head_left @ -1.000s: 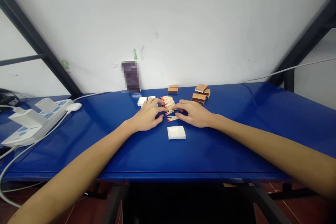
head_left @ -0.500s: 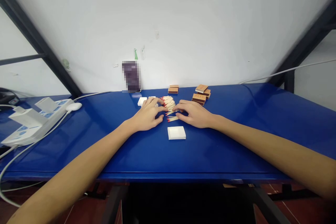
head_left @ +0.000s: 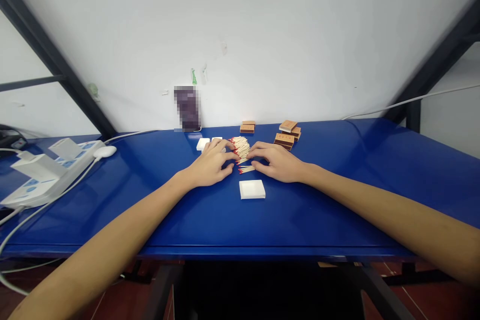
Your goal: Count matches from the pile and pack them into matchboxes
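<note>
A heap of red-tipped matchsticks (head_left: 240,149) lies on the blue table (head_left: 322,200) between my two hands. My left hand (head_left: 210,164) rests palm down at the heap's left side, fingers curled onto the matches. My right hand (head_left: 276,161) lies at the right side, fingertips touching the loose sticks near the front. A white matchbox tray (head_left: 252,189) sits just in front of both hands. Whether either hand pinches a match is hidden by the fingers.
Two more white trays (head_left: 203,143) lie behind my left hand. Brown matchbox sleeves (head_left: 288,135) are stacked behind my right hand, another (head_left: 247,127) near the wall. A white power strip (head_left: 48,170) with cables occupies the left end. A blurred dark object (head_left: 187,108) leans on the wall.
Nearly nothing differs; my right fingertips shifted slightly among the loose matches and the view drifted a little.
</note>
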`<state>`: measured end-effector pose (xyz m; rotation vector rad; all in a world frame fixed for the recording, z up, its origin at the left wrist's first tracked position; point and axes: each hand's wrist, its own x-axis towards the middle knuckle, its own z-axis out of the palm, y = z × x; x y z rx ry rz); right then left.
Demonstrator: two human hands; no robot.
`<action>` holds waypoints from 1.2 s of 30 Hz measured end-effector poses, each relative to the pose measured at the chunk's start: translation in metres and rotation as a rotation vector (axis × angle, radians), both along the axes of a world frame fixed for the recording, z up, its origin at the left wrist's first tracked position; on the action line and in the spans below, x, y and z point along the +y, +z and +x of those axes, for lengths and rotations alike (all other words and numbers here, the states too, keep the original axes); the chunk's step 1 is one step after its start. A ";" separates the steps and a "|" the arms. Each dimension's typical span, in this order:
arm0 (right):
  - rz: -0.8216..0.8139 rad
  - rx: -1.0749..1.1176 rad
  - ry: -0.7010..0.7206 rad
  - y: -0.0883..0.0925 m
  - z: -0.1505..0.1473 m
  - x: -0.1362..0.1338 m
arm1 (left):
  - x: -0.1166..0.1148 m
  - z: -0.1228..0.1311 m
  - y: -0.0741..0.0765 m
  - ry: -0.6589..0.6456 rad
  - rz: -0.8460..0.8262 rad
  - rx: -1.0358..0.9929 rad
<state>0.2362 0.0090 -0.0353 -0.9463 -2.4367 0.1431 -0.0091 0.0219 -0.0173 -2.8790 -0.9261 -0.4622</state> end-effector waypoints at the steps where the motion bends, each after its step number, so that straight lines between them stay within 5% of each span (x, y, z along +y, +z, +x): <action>1: 0.002 -0.001 0.004 0.000 0.000 0.000 | 0.000 0.000 0.000 0.000 -0.002 -0.001; 36: 0.070 -0.029 0.045 -0.002 0.001 0.002 | 0.000 0.000 0.000 -0.010 -0.003 0.004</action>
